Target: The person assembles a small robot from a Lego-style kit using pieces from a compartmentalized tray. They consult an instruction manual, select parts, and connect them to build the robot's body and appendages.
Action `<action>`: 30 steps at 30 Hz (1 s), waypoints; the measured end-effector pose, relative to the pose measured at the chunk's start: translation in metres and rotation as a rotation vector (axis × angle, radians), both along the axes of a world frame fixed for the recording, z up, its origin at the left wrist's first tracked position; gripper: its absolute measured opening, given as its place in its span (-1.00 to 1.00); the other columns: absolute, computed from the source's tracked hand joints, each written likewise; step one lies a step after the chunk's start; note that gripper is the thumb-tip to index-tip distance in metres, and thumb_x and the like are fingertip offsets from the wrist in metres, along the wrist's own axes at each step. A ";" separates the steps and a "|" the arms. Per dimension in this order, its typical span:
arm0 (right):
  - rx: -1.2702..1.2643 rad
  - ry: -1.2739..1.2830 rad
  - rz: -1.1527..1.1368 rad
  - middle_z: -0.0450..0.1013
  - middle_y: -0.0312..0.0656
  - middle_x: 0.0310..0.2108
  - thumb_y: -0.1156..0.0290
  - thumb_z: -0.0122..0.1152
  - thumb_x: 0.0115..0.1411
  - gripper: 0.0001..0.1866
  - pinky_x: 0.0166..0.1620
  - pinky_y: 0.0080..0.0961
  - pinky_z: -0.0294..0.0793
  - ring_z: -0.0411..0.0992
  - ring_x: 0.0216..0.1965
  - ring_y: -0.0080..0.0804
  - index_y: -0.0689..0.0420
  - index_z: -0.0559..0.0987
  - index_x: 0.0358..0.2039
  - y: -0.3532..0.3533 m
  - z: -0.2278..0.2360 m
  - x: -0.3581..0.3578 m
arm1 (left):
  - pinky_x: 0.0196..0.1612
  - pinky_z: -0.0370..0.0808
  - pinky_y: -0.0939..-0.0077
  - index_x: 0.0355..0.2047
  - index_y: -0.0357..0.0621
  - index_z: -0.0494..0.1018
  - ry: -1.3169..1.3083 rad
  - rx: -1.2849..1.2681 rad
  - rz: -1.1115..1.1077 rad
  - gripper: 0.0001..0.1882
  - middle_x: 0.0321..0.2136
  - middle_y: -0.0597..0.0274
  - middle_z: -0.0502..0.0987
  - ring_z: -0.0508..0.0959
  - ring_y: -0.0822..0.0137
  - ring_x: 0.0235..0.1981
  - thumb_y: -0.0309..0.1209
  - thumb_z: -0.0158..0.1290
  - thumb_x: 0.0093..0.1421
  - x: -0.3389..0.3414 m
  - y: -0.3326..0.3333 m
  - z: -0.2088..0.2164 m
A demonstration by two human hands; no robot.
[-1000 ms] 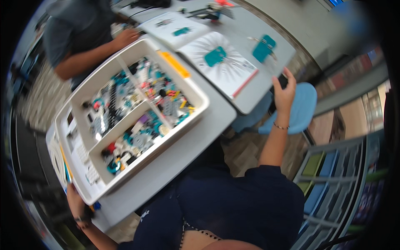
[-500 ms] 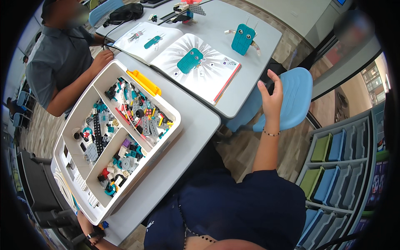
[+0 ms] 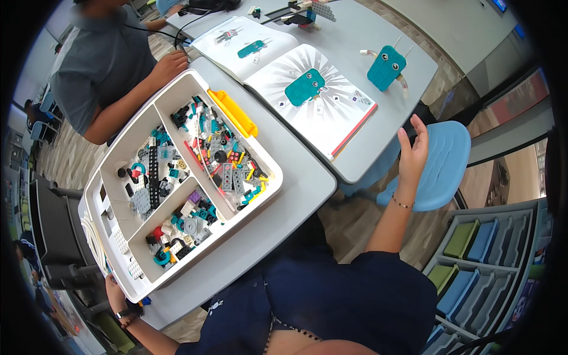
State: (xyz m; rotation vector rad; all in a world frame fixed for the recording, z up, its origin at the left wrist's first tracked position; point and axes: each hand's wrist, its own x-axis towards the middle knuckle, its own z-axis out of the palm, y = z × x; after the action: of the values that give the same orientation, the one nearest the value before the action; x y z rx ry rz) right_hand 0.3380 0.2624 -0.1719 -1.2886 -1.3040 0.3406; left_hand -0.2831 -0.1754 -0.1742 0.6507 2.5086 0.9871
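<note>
My right hand (image 3: 413,155) is raised in the air beside the table, holding nothing, its thumb apart from its fingers. At the tray's near left corner, my left hand (image 3: 115,291) is against the outer wall, its fingers mostly hidden there, so its grip is unclear. The white divided tray (image 3: 271,177) stands on the table, holding many loose building bricks (image 3: 228,155) in its compartments. A yellow clip (image 3: 234,112) sits on its far right side. Beyond it lies an open instruction book (image 3: 349,121) picturing a teal figure. A teal brick figure (image 3: 387,68) with eyes and antennae stands at the far right.
Opposite, at the left, a person in a grey shirt (image 3: 112,65) rests an arm by the tray. Another brick model (image 3: 309,15) and a black bag (image 3: 207,6) are at the back. A blue chair (image 3: 441,165) and drawer shelves (image 3: 482,266) stand at the right.
The whole view has shifted, so table, tray and book appear farther right. My left hand and wrist show more. My right hand stays raised, its fingers turned slightly.
</note>
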 end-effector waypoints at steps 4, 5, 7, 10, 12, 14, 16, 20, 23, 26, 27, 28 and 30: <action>-0.003 0.008 0.009 0.30 -0.08 -0.03 0.43 0.18 0.02 -0.56 0.12 -0.40 0.11 0.21 0.06 -0.29 0.25 0.38 -0.06 0.002 -0.002 0.001 | -0.40 0.34 0.60 -0.21 -0.41 0.35 -0.162 -0.019 -0.032 -0.67 -0.46 0.27 0.45 0.38 0.51 -0.49 -0.43 0.03 0.05 -0.005 -0.014 0.022; -0.002 0.009 0.011 0.30 -0.08 -0.02 0.44 0.18 0.02 -0.56 0.13 -0.39 0.11 0.21 0.06 -0.30 0.26 0.38 -0.06 0.001 0.000 -0.001 | -0.38 0.34 0.60 -0.19 -0.41 0.34 -0.204 -0.048 -0.057 -0.68 -0.41 0.25 0.45 0.39 0.52 -0.46 -0.44 -0.01 0.08 -0.007 -0.020 0.031; 0.026 0.047 0.033 0.30 -0.09 -0.03 0.45 0.18 0.02 -0.57 0.12 -0.40 0.11 0.21 0.05 -0.32 0.26 0.38 -0.07 -0.002 0.006 -0.006 | -0.40 0.32 0.62 -0.17 -0.41 0.33 0.032 -0.032 0.057 -0.66 -0.41 0.26 0.44 0.37 0.52 -0.47 -0.40 -0.02 0.11 0.006 -0.032 0.051; 0.075 0.175 0.145 0.32 -0.11 -0.05 0.48 0.17 0.00 -0.59 0.11 -0.44 0.13 0.23 0.03 -0.37 0.26 0.39 -0.09 -0.010 0.020 -0.021 | -0.41 0.30 0.71 -0.07 -0.40 0.28 0.531 0.061 0.156 -0.61 -0.39 0.28 0.41 0.33 0.55 -0.47 -0.35 -0.04 0.18 0.044 -0.024 0.099; 0.072 0.277 0.288 0.35 -0.14 -0.08 0.50 0.16 -0.01 -0.60 0.08 -0.48 0.16 0.27 -0.01 -0.41 0.26 0.40 -0.10 -0.022 0.031 -0.039 | -0.39 0.27 0.73 0.01 -0.38 0.23 0.570 0.308 0.251 -0.56 -0.39 0.26 0.39 0.30 0.53 -0.47 -0.33 -0.06 0.20 0.089 0.017 0.132; 0.079 0.225 0.548 0.39 -0.16 -0.15 0.53 0.15 -0.02 -0.62 0.02 -0.52 0.23 0.31 -0.08 -0.44 0.27 0.41 -0.13 -0.035 0.032 -0.068 | -0.39 0.26 0.74 0.04 -0.36 0.21 0.593 0.516 0.335 -0.55 -0.42 0.28 0.38 0.30 0.53 -0.48 -0.34 -0.07 0.21 0.163 0.079 0.138; 0.056 -0.073 0.612 0.42 -0.15 -0.22 0.51 0.18 -0.03 -0.63 -0.07 -0.51 0.30 0.37 -0.17 -0.43 0.26 0.43 -0.15 -0.040 0.049 -0.086 | -0.44 0.29 0.67 -0.02 -0.40 0.21 0.307 0.685 0.036 -0.62 -0.38 0.20 0.39 0.32 0.52 -0.49 -0.46 -0.12 0.16 0.214 0.126 0.130; -0.187 0.006 0.227 0.44 -0.12 -0.31 0.40 0.23 -0.04 -0.60 -0.17 -0.52 0.35 0.40 -0.26 -0.39 0.25 0.45 -0.16 0.018 0.024 -0.044 | -0.57 0.29 0.72 -0.03 -0.40 0.20 0.036 0.757 -0.434 -0.62 -0.38 0.17 0.41 0.37 0.50 -0.50 -0.49 -0.15 0.14 0.267 0.187 0.123; -0.437 -0.067 0.080 0.43 -0.06 -0.23 0.18 0.21 -0.04 -0.49 -0.11 -0.45 0.34 0.39 -0.19 -0.29 0.25 0.45 -0.13 0.061 0.000 0.001 | -0.57 0.33 0.72 -0.05 -0.39 0.22 -0.059 0.790 -0.396 -0.62 -0.38 0.13 0.42 0.39 0.48 -0.56 -0.49 -0.12 0.12 0.287 0.205 0.116; -0.333 -0.456 -0.121 0.38 0.00 -0.11 0.03 0.17 -0.07 -0.37 0.00 -0.35 0.27 0.31 -0.06 -0.15 0.24 0.44 -0.08 0.099 -0.031 0.024 | -0.55 0.36 0.73 -0.09 -0.37 0.24 -0.159 0.716 -0.463 -0.67 -0.38 0.16 0.42 0.40 0.51 -0.55 -0.50 -0.12 0.13 0.289 0.210 0.107; -0.353 -0.479 -0.128 0.36 0.01 -0.08 0.00 0.15 -0.08 -0.35 0.02 -0.32 0.24 0.28 -0.02 -0.11 0.23 0.43 -0.07 0.109 -0.034 0.023 | -0.54 0.37 0.72 -0.10 -0.35 0.24 -0.192 0.711 -0.478 -0.68 -0.38 0.17 0.43 0.40 0.52 -0.54 -0.49 -0.11 0.13 0.292 0.211 0.104; -0.376 -0.502 -0.136 0.33 0.01 -0.04 -0.02 0.14 -0.08 -0.33 0.05 -0.28 0.20 0.24 0.01 -0.08 0.22 0.43 -0.06 0.115 -0.032 0.020 | -0.54 0.38 0.72 -0.09 -0.34 0.24 -0.213 0.710 -0.481 -0.68 -0.37 0.17 0.43 0.41 0.52 -0.52 -0.49 -0.11 0.13 0.296 0.211 0.103; -0.412 -0.532 -0.175 0.31 0.00 -0.01 -0.06 0.11 -0.09 -0.32 0.08 -0.23 0.16 0.21 0.05 -0.05 0.16 0.42 -0.04 0.130 -0.030 0.020 | -0.54 0.38 0.72 -0.09 -0.33 0.23 -0.252 0.703 -0.453 -0.66 -0.37 0.18 0.43 0.42 0.51 -0.50 -0.48 -0.09 0.13 0.300 0.210 0.099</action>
State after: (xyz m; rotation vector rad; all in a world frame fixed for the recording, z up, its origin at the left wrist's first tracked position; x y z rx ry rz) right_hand 0.3585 0.3925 -0.2023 -1.9197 -1.5974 0.1473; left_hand 0.0170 0.0344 -0.0750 1.1403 1.6522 1.6354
